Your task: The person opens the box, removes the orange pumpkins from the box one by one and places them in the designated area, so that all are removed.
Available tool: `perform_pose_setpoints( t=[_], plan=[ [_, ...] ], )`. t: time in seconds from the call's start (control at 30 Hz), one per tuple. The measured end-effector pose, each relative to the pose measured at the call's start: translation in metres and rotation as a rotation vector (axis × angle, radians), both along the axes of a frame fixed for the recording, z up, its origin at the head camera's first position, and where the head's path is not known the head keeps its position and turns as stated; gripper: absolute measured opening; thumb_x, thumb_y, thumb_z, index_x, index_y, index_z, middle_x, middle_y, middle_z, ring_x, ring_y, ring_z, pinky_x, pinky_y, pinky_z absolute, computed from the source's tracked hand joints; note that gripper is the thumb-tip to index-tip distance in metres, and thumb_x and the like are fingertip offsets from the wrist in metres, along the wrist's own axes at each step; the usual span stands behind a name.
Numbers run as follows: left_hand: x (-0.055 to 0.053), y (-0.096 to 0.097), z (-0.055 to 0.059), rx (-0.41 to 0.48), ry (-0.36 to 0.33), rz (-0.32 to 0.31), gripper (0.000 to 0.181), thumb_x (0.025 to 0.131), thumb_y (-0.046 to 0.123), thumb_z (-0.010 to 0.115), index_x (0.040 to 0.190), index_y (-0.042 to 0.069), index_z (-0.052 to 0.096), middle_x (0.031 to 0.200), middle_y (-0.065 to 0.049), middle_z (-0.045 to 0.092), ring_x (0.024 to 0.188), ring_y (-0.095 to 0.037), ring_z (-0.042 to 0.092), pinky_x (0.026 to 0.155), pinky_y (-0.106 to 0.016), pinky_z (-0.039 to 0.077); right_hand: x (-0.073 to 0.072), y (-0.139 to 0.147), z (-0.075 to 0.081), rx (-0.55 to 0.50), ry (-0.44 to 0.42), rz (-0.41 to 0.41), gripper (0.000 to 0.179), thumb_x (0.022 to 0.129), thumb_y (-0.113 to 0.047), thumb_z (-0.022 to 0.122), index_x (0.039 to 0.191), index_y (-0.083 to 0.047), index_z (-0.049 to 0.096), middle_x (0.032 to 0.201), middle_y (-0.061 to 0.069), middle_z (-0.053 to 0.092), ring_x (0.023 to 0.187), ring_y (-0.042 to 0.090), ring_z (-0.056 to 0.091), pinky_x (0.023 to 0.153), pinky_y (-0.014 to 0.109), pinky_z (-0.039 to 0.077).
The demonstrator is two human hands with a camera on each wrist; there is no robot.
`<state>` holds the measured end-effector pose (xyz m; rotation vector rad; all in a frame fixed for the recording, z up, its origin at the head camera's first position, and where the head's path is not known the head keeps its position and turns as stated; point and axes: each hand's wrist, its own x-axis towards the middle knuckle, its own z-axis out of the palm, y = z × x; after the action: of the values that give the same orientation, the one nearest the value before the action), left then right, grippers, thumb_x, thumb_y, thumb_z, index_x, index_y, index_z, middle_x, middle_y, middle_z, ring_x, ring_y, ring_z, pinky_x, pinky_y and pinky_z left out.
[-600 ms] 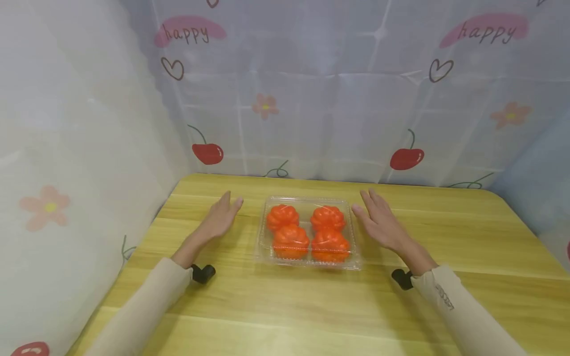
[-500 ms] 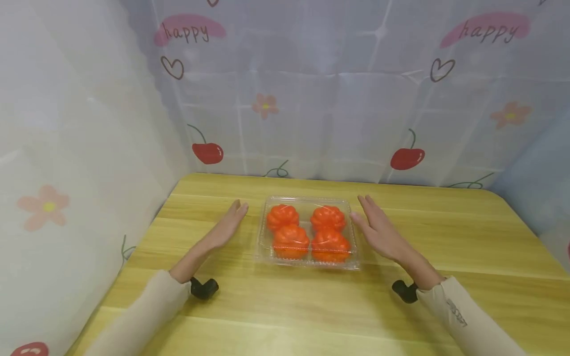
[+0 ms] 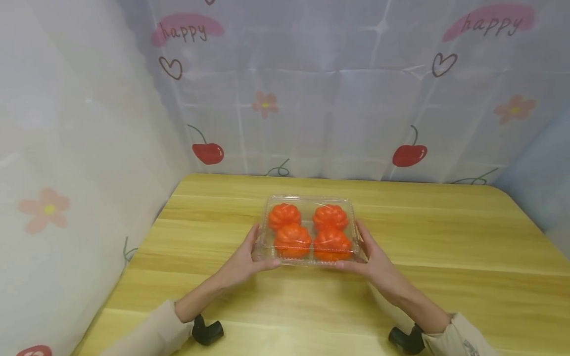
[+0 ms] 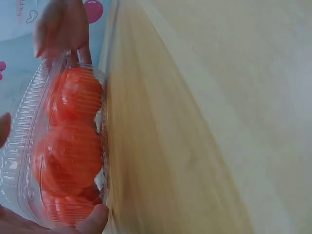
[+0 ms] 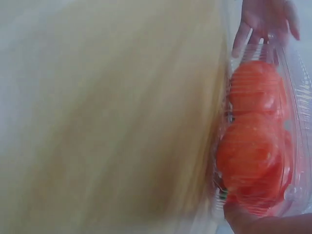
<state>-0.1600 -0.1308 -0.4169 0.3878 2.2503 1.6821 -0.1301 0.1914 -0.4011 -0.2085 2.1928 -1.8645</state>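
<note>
A clear plastic clamshell box (image 3: 309, 199) with its lid down lies near the middle of the table. Inside it sit several ribbed, orange-red, pumpkin-like pieces (image 3: 292, 241). My left hand (image 3: 240, 263) grips the box's left end, thumb along the front edge and fingers at the side. At the opposite end my right hand (image 3: 382, 271) holds it the same way, its thumb on the front rim. The left wrist view shows the left thumb (image 4: 95, 219) low on the box and the right hand (image 4: 66, 29) at its far end. Some fingertips are hidden behind the walls.
The wood-grain table (image 3: 289, 311) spreads around the box. A pale printed curtain (image 3: 329, 109) hangs behind its back edge, and more curtain (image 3: 84, 163) runs along the left. Black wrist mounts (image 3: 208, 331) stick out below both sleeves.
Both hands have come in from either side of the box and taken hold of its ends, thumbs now at the front edge. The box stays in nearly the same place.
</note>
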Motion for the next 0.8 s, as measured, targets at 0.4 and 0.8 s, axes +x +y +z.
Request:
perform_pose_setpoints(
  t=[0.4,0.8],
  plan=[
    [-0.001,0.0,-0.001,-0.031,0.025,0.027,0.117,0.08,0.024,0.084,0.158,0.005,-0.001,0.163,-0.016,0.013,0.146,-0.037,0.018,0.115,-0.054,0.019,-0.001,0.0,-0.009,0.034,0.037,-0.015,0.111,0.084,-0.02,0.08,0.159,-0.03,0.0,0.164,0.015,0.001,0.144,0.044,0.021,0.103,0.051,0.042],
    [0.002,0.002,-0.002,0.02,-0.008,0.03,0.114,0.083,0.017,0.081,0.157,0.006,-0.005,0.162,-0.018,0.016,0.125,-0.037,0.052,0.106,-0.049,0.039,-0.003,-0.001,-0.017,0.073,0.139,0.022,0.115,0.081,-0.012,0.082,0.159,-0.027,-0.002,0.16,0.024,0.012,0.136,0.047,0.035,0.095,0.045,0.05]
  ],
)
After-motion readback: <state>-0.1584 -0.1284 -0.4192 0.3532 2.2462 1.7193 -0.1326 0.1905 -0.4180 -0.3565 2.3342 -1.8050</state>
